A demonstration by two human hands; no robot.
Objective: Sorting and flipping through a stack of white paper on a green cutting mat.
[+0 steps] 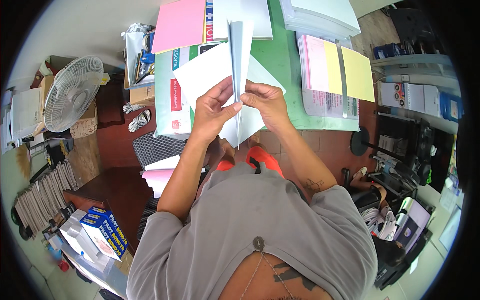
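Upright between my hands is some white paper (pixel 242 55), seen almost edge-on, with two leaves parting toward the top. I cannot tell how many sheets it has. My left hand (pixel 216 107) pinches its left side, thumb in front. From the right, my right hand (pixel 266 103) grips the same paper with thumb and fingers, close beside the left thumb. Behind and below lie more white sheets (pixel 200 72) on the green-covered table (pixel 280 55). Some of their edges are hidden by my hands.
Pink paper (pixel 179 25) and a white stack (pixel 243 20) lie at the table's far side. To the right are a thick white pile (pixel 322 17) and a pink-and-yellow bundle (pixel 345 70). A fan (pixel 74 94) stands left; a woven chair (pixel 155 148) holds papers.
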